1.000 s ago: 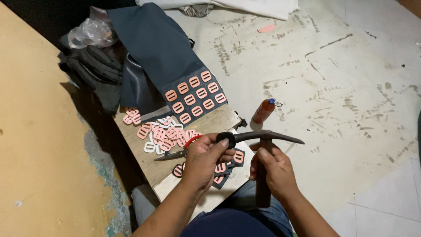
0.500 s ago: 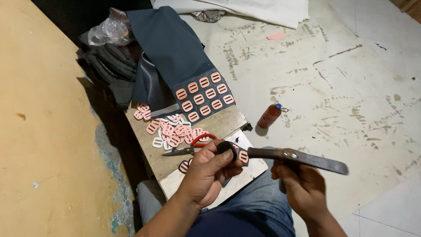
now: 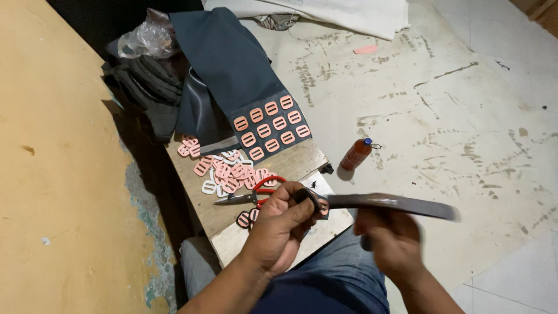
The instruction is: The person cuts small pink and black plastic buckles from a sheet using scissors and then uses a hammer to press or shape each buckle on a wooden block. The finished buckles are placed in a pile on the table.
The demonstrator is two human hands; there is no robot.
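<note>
**Left hand pinches the buckle while the strap swings out flat to the right**

My left hand point(image 3: 285, 224) is closed on a small dark buckle point(image 3: 312, 200), thumb and fingers together around it, just above the near edge of the wooden surface point(image 3: 302, 163). My right hand point(image 3: 386, 238) is blurred; it seems to be wrapped on the dark strap point(image 3: 395, 204), but I cannot tell the grip for sure. One second ago the strap was bent like an arch over both hands. Now it lies almost straight and reaches far to the right, over the floor point(image 3: 453, 116). I judge that the strap is being pulled through the buckle. The red scissors point(image 3: 258, 195) rest beside the loose pink buckles point(image 3: 229, 171), untouched.
</note>
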